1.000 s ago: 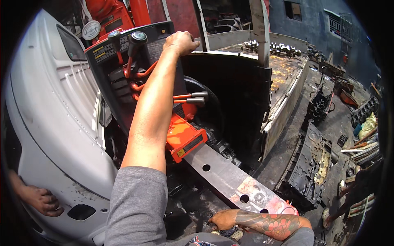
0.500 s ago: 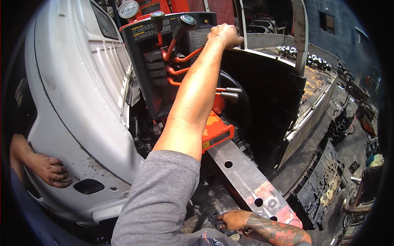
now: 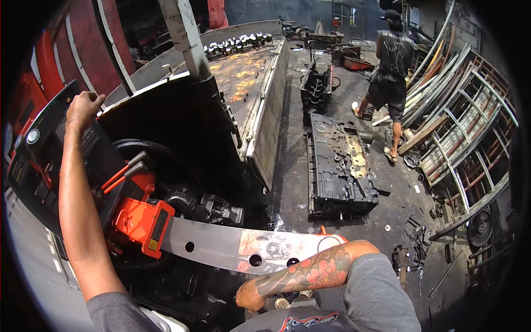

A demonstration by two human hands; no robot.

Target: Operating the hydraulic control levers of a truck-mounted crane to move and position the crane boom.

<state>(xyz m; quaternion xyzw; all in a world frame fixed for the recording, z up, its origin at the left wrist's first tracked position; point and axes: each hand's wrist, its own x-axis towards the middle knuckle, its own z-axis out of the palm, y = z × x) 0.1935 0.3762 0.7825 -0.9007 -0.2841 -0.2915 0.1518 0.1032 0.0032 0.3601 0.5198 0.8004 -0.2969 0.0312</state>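
Observation:
My left hand is closed over the top corner of a black control panel at the left. The panel carries a round-knobbed lever, and two red levers with dark grips stick out beside it. My left forearm passes in front of the panel. An orange bracket holds a grey steel beam with round holes, its outer end worn to pink and white. My tattooed right forearm crosses over the beam's end. Just below the beam, my right hand hangs with curled fingers; what they hold, if anything, is hidden.
A truck bed with dropped side panels stands beyond the beam. Engine blocks lie on the dark, oily floor. Another person walks at the back right, near leaning metal frames and pipes. Small loose parts are scattered at the right.
My view has swung to the right, so the panel and beam now sit further left. My left hand remains on the panel corner. The person and the engine blocks have come into fuller view.

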